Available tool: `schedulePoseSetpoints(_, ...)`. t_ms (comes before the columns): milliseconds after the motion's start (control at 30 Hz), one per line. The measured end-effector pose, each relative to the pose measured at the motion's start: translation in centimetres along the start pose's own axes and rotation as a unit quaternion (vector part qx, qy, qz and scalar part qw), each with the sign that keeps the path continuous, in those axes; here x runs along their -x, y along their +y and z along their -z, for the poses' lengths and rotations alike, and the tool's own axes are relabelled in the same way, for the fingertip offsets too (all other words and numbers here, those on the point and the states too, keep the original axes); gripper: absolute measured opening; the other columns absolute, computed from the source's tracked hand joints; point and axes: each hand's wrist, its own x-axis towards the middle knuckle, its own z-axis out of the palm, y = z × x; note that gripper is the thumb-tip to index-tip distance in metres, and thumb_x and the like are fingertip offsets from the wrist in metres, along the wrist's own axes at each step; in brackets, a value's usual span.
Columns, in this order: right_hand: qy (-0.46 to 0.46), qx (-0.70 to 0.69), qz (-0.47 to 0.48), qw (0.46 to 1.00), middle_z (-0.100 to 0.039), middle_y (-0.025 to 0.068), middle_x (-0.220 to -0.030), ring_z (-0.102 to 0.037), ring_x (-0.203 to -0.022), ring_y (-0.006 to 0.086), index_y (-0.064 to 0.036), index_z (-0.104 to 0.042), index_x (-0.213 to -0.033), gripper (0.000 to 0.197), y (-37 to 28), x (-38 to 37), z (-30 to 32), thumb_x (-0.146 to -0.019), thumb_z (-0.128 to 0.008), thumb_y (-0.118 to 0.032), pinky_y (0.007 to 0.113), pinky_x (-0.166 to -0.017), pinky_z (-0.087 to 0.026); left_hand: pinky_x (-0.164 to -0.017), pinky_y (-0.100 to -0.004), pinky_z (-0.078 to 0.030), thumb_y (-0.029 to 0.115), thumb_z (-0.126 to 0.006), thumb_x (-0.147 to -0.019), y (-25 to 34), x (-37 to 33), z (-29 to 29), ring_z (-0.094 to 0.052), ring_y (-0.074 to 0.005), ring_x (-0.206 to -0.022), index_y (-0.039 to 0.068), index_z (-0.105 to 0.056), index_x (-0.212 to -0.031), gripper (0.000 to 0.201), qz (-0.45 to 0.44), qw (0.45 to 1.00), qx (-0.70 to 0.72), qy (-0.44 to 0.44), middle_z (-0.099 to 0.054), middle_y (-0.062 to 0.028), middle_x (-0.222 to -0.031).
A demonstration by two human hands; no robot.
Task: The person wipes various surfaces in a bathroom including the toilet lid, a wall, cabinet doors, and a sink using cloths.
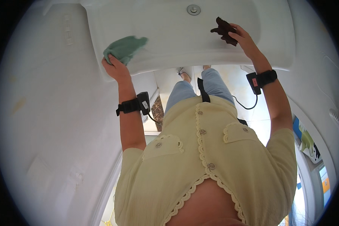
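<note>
My left hand (115, 69) grips a green cloth (125, 49) at the front left corner of a white sink (162, 67). The cloth spreads over the rim and points toward the basin. On the right, my right hand (243, 38) pinches a crumpled dark brown cloth (226, 31) above the basin's right half. Its ragged ends hang to the left of my fingers. The two cloths are well apart. Whether either cloth is wet, I cannot tell.
A round metal drain (193, 9) sits in the basin between the cloths. White walls rise close on both sides. Each forearm wears a black strapped device (142, 103) with a cable. Below the sink's front edge show my legs and the tiled floor.
</note>
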Motion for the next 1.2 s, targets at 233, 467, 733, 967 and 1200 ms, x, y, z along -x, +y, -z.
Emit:
schedulePoseSetpoints(233, -0.016, -0.002, 0.008, 1.0, -0.059, 0.008, -0.11, -0.056, -0.096, 0.0136, -0.0039, -0.045, -0.128, 0.043, 0.9, 2.2, -2.8, -0.088, -0.057, -0.013, 0.026, -0.082, -0.044, -0.094, -0.0494, -0.035, 0.011, -0.055, -0.081, -12.5, -2.5, 3.0, -0.047, -0.0367, -0.107, -0.001, -0.053, -0.108, 0.029, -0.335, 0.846, -0.347, -0.227, -0.056, -0.0201, -0.113)
schedulePoseSetpoints(467, -0.018, -0.001, -0.042, 0.999, -0.059, 0.0059, -0.107, -0.055, -0.091, 0.0117, -0.0066, -0.046, -0.128, 0.042, 3.2, 3.9, -5.3, -0.088, -0.057, -0.013, 0.024, -0.077, -0.044, -0.091, -0.0498, -0.038, 0.011, -0.056, -0.079, -9.7, 0.8, 1.3, -0.049, -0.0357, -0.107, 0.008, -0.057, -0.109, 0.03, -0.222, 0.812, -0.399, -0.362, -0.06, -0.0166, -0.107)
schedulePoseSetpoints(733, -0.114, 0.016, -0.057, 0.992, -0.057, 0.0072, -0.114, -0.052, -0.1, 0.0133, -0.0039, -0.044, -0.13, 0.043, 1.8, 2.3, -11.1, -0.09, -0.055, -0.015, 0.027, -0.086, -0.042, -0.089, -0.0411, -0.043, 0.024, -0.05, -0.088, -11.5, 2.4, -4.5, -0.053, -0.0328, -0.108, 0.001, -0.05, -0.119, 0.039, 0.101, 0.826, -0.211, -0.513, -0.056, -0.0186, -0.117)
schedulePoseSetpoints(967, -0.092, -0.045, -0.054, 0.993, -0.056, 0.0092, -0.114, -0.053, -0.105, 0.0161, -0.0018, -0.041, -0.131, 0.045, 0.1, 2.7, -12.5, -0.091, -0.054, -0.017, 0.028, -0.088, -0.043, -0.09, -0.034, -0.044, 0.016, -0.041, -0.095, -3.4, 2.0, -4.7, -0.05, -0.023, -0.108, 0.0, -0.041, -0.123, 0.033, 0.271, 0.844, 0.308, -0.346, -0.05, -0.0126, -0.117)
schedulePoseSetpoints(1200, -0.064, -0.088, 0.004, 0.994, -0.058, 0.0113, -0.112, -0.057, -0.101, 0.0174, 0.0009, -0.04, -0.129, 0.049, -0.2, -0.3, -11.5, -0.089, -0.057, -0.021, 0.031, -0.09, -0.042, -0.092, -0.0397, -0.044, 0.012, -0.033, -0.096, -6.5, 2.0, -3.4, -0.049, -0.0258, -0.109, 0.001, -0.038, -0.126, 0.032, 0.356, 0.843, 0.363, -0.175, -0.046, -0.0138, -0.121)
